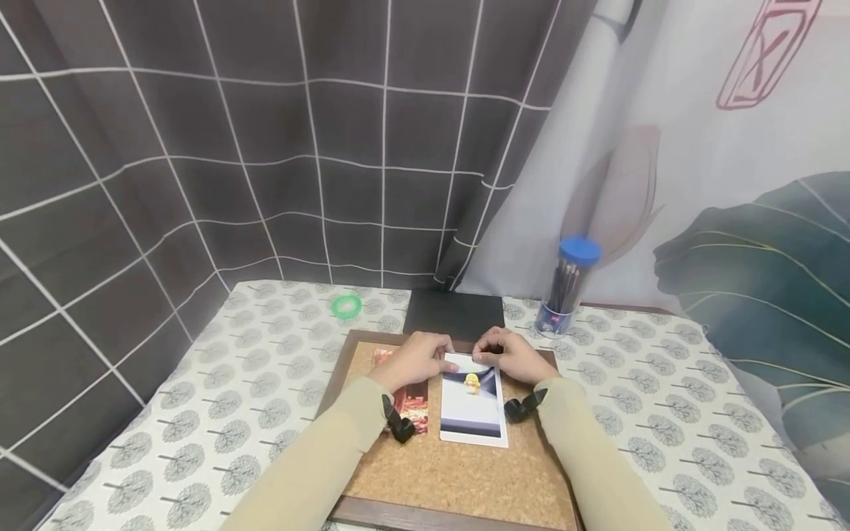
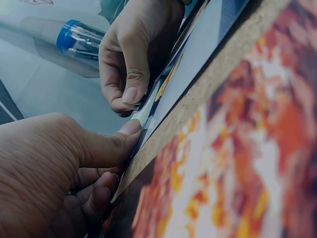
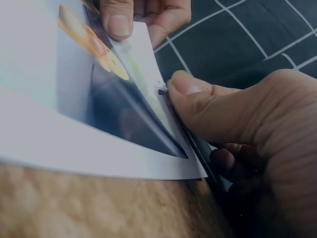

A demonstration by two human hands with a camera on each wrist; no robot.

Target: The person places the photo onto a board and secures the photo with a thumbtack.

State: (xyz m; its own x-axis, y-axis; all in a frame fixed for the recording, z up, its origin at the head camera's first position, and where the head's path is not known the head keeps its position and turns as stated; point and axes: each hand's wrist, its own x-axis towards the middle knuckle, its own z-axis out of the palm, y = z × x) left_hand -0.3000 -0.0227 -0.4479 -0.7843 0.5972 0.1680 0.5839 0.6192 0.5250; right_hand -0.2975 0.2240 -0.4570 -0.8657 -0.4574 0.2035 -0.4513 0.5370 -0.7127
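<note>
A photo print (image 1: 470, 413) with a white border and a small yellow figure lies on a cork board (image 1: 451, 479) with a brown frame. My left hand (image 1: 420, 359) pinches the print's far edge, thumb on top and fingers curled below, as the right wrist view shows. At the same edge, toward the right corner, my right hand (image 1: 514, 356) holds thumb and index finger together. A tiny dark speck (image 3: 162, 91) shows by the right thumb tip; I cannot tell what it is. Partly under my left arm lies a red-orange picture (image 1: 415, 405) on the cork.
Beyond the board lies a flat black item (image 1: 454, 310). A green ring-shaped roll (image 1: 346, 306) sits at the back left. A clear tube with a blue lid (image 1: 567, 287), filled with dark sticks, stands at the back right. Tree-patterned cloth (image 1: 259, 391) covers the table.
</note>
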